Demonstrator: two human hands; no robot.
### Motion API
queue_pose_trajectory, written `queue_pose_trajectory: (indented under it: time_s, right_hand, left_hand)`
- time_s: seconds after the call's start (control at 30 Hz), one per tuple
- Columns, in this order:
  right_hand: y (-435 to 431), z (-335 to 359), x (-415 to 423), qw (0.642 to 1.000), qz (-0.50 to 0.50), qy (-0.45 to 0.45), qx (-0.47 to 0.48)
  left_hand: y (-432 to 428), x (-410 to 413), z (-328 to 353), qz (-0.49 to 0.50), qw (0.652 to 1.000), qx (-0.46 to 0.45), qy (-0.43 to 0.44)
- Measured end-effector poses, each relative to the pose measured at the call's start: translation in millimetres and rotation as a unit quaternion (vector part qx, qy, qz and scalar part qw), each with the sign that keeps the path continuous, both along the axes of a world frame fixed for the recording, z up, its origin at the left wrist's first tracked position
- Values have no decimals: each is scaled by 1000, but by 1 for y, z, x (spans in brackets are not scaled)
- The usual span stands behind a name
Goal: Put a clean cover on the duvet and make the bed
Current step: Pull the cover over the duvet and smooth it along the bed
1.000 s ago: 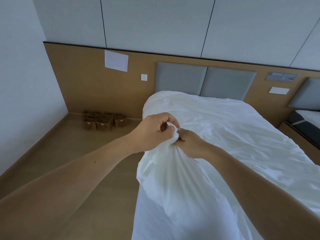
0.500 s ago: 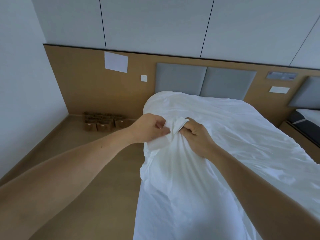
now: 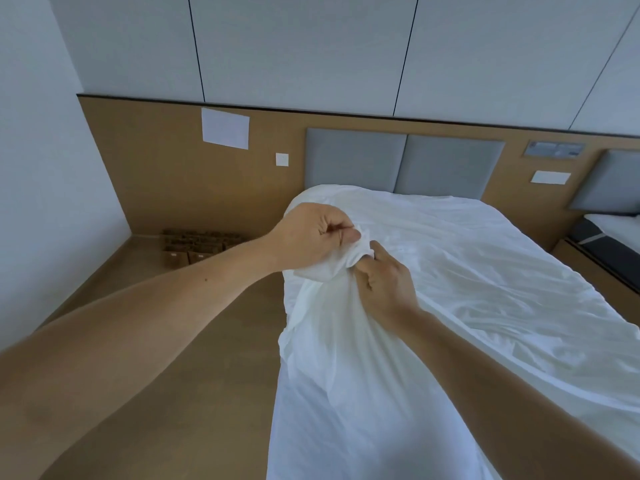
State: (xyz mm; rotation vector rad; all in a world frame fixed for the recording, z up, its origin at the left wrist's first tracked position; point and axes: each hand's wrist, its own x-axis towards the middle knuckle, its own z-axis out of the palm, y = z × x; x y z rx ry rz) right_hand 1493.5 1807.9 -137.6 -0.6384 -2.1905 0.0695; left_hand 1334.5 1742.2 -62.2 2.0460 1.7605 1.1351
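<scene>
The duvet [image 3: 467, 278] lies spread in front of the headboard [image 3: 401, 164], which sits on the wall panel [image 3: 166, 174]. Left of the duvet, boxes [image 3: 194, 245] stand on the floor [image 3: 207, 358] against that panel, and another bed [image 3: 609, 233] lies to the right. The left hand [image 3: 311, 237] and right hand [image 3: 384, 282] grip the duvet side by side at its left edge.

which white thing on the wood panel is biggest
The paper sheet, farthest left and highest; the square switch beside it and the label right of the headboard are smaller.
</scene>
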Motion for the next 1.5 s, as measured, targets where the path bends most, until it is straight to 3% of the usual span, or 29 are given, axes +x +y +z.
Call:
queue_pose_trajectory:
  time_s: [0.2,0.3,0.43,0.47,0.6,0.67,0.73,0.77,0.83,0.93,1.03,1.13,1.2,1.33,1.4,1.5]
  right_hand:
    - [0,-1,4,988,11,-6,-152]
    - [-5,-4,6,966,25,44,-254]
    - [-4,5,10,922,8,133,-364]
    - [-2,8,11,907,13,157,-390]
    - [0,11,11,881,51,173,-438]
    - [-1,10,8,883,53,168,-435]
    - [-2,8,7,882,54,166,-438]
    - [-3,8,6,882,56,162,-439]
    - [-4,8,6,885,55,151,-438]
    - [0,10,5,897,38,128,-422]
    - [2,12,5,918,24,74,-388]
    - [1,10,3,930,27,26,-365]
    - [0,9,4,934,34,10,-356]
    - [-7,10,10,898,76,46,-431]
    - [-11,10,13,886,83,59,-452]
    - [-14,10,15,874,89,81,-471]
  left_hand:
    - [14,7,-6,24,983,-110,-146]
    - [17,1,-19,24,957,-142,-252]
    - [6,-10,-34,-58,898,-138,-414]
    - [1,-13,-40,-65,900,-118,-414]
    - [-12,-31,-68,-70,973,-83,-205]
    - [-15,-36,-78,-70,992,-106,-13]
    - [-19,-34,-81,-25,982,-77,172]
    - [-19,-35,-81,-2,977,-17,214]
    - [-17,-36,-81,-9,967,117,225]
    - [-8,-39,-66,-33,955,173,238]
    - [1,-43,-48,-60,888,257,376]
    - [9,-35,-38,-78,842,308,437]
    - [8,-28,-41,-67,866,285,405]
    - [-2,-18,-47,-25,979,113,165]
    - [-4,-17,-55,-12,999,34,39]
    - [-10,-15,-67,-50,998,-19,20]
